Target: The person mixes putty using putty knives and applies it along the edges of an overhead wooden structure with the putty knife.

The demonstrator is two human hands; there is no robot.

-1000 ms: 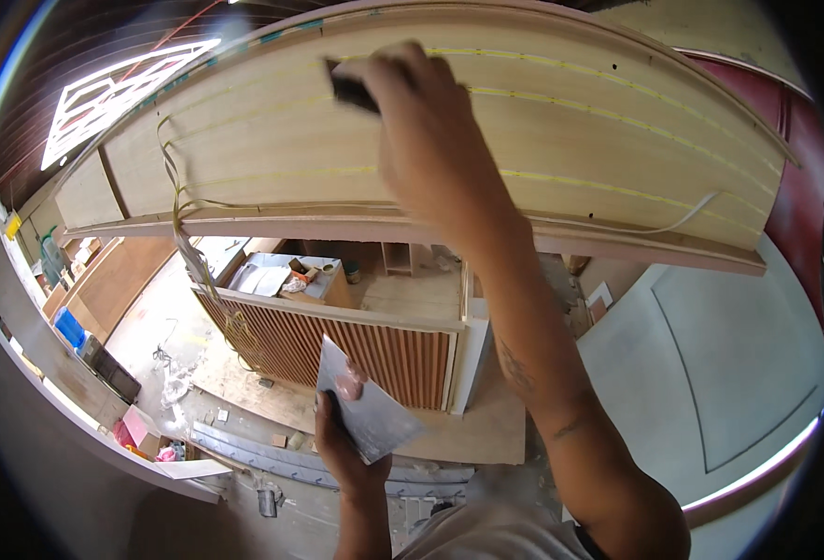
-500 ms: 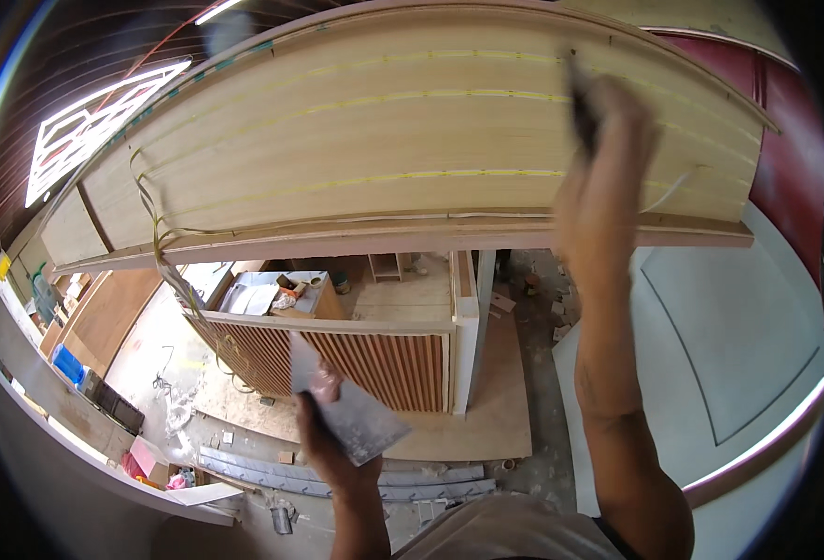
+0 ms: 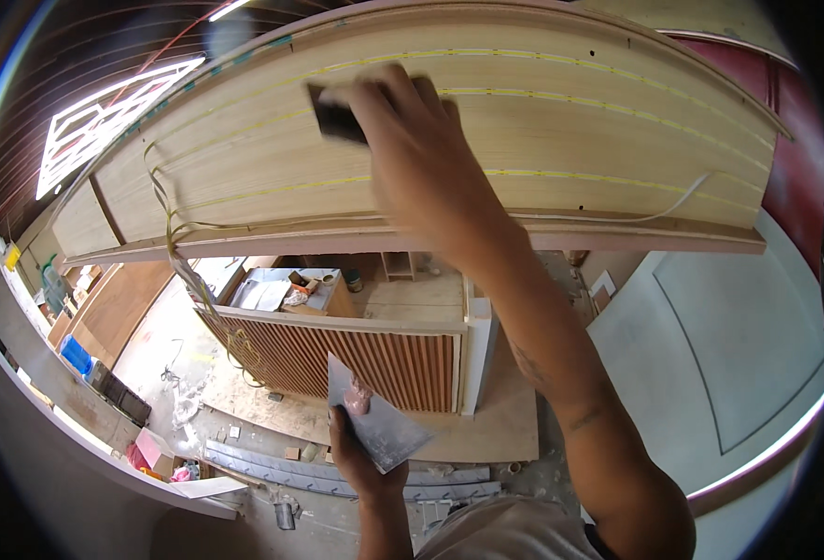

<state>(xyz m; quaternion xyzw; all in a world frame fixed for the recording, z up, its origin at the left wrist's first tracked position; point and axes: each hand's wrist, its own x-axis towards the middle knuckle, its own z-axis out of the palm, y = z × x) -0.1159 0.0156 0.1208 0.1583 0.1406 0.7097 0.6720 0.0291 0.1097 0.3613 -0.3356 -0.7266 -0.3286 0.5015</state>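
The right hand (image 3: 414,149) is gripping a dark scraper (image 3: 335,118) between the upper and lower edges of the wooden panel (image 3: 561,133); the left hand (image 3: 365,457) is clasping a metal sheet (image 3: 388,437) carrying pink putty (image 3: 358,400) below it; even pressure is probably serving best.

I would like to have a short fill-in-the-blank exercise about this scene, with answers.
1. The person's ____ hand holds a flat grey sheet.
2. The lump on this sheet is ____ in colour.
3. The raised ____ hand holds a dark tool.
4. The long coloured lines on the wooden panel are ____.

Missing words: left; pink; right; yellow.
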